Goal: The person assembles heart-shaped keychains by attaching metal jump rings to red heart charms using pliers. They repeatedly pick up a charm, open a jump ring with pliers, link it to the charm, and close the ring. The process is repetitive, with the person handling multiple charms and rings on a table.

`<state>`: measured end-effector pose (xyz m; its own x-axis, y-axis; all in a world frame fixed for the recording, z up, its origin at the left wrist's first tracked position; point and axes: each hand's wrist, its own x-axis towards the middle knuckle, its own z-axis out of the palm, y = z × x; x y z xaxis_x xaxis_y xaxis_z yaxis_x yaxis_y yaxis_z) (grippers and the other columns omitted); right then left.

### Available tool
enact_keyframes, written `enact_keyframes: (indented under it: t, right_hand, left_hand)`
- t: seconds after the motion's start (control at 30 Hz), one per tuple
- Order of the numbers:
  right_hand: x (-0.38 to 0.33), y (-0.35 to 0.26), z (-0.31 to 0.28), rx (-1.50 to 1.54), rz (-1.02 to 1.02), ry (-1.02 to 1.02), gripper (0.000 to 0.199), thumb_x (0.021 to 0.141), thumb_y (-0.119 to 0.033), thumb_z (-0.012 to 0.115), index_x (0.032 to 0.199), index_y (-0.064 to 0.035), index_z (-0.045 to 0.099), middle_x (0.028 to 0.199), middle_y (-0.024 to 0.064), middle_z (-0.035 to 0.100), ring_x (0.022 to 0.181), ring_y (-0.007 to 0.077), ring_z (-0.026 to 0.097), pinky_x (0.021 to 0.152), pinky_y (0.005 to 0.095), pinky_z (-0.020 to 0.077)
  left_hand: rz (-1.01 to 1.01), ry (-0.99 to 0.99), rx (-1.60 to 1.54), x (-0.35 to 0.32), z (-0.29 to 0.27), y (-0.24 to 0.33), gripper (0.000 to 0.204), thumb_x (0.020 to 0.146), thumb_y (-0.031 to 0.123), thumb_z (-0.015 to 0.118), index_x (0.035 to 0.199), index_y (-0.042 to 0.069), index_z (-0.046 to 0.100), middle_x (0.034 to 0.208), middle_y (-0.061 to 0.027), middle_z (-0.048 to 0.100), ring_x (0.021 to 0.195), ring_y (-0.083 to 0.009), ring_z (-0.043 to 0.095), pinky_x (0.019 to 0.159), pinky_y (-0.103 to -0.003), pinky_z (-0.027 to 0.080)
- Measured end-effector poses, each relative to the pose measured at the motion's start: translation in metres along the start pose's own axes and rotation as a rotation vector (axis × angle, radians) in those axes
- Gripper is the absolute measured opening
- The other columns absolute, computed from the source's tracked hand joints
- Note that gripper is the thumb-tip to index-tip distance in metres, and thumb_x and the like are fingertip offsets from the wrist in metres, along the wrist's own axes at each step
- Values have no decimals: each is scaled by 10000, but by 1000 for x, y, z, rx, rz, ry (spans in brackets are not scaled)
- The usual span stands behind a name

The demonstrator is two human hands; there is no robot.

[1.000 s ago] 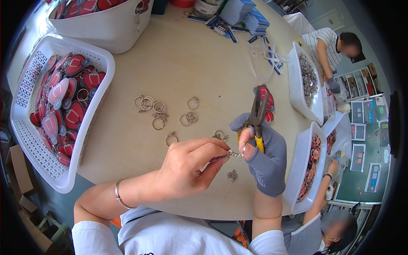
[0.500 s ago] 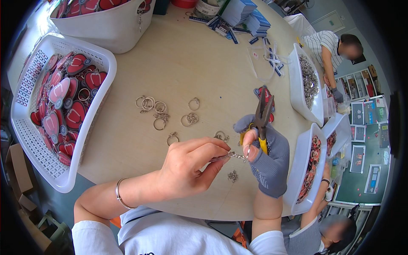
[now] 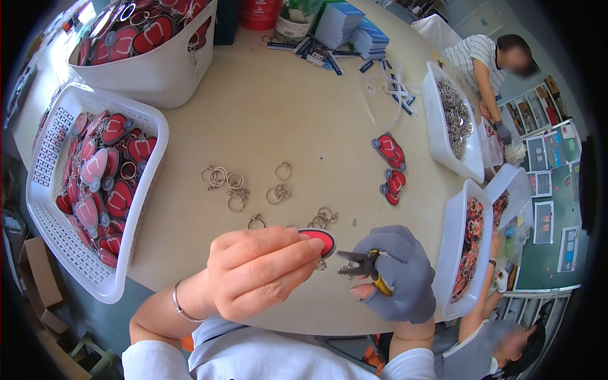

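Observation:
Between the fingers and thumb of my bare left hand (image 3: 256, 269) is a red keychain charm (image 3: 322, 242) with a dark rim; metal links hang just below it. My right hand (image 3: 405, 269), in a grey glove, is closed around yellow-handled pliers (image 3: 364, 263). The dark jaws point left toward the charm, with small metal links close by; whether they grip a link I cannot tell. Beyond my hands lie loose key rings with short chains (image 3: 235, 181), and another small cluster of rings (image 3: 324, 216). Red charms (image 3: 388, 151) lie farther right on the table.
On the left stand a white basket (image 3: 161, 130) of red keychains and a deep white tub (image 3: 155, 83). Along the right are a tray of metal parts (image 3: 436, 140) and a tray of reddish parts (image 3: 448, 253). Blue boxes (image 3: 339, 26) stand at the back. Two people work at the right.
The pliers have swung from upright to pointing left, and my right hand has turned palm down. My left hand has moved slightly left and down, turning the charm's red face into view.

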<state>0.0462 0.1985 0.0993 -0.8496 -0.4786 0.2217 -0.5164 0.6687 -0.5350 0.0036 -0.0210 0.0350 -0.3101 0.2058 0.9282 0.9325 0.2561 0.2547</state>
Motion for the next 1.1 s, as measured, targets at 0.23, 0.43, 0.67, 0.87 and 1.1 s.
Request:
enact_keyframes:
  t: [0.23,0.43,0.67,0.87,1.1]
  right_hand:
    - [-3,-8,1,-124,-56,-2,278,686,-230,759,723,-60,543,871,56,584,785,262,559,704,388,421]
    - [-6,-12,7,-184,-88,49,274,696,-213,753,692,-73,517,825,53,559,710,242,546,634,378,390]
    - [-10,-15,12,-258,-122,97,258,673,-183,751,684,-67,521,807,63,539,686,242,533,601,375,365]
    - [-15,-19,12,-363,-135,87,227,677,-178,717,704,-47,533,828,81,541,689,248,541,591,387,363]
    - [-17,-15,10,-370,-169,48,234,641,-164,719,716,-36,538,839,114,540,712,262,554,594,397,379]
  left_hand:
    - [37,-44,5,0,-2,2,176,639,-51,718,799,-28,649,938,-140,664,762,-212,651,615,-274,574]
    - [25,-73,-1,-1,-5,6,234,605,-135,689,801,-30,618,959,-136,657,786,-243,659,674,-342,604]
    - [37,-66,21,-3,-6,7,218,621,-132,690,792,-15,623,968,-123,656,817,-227,658,721,-346,606]
    - [46,-73,36,-3,-8,7,209,637,-122,694,792,1,628,976,-109,657,842,-224,657,756,-356,603]
    - [37,-118,-12,-1,-10,8,211,648,-114,699,797,10,617,990,-113,660,849,-233,661,766,-367,599]
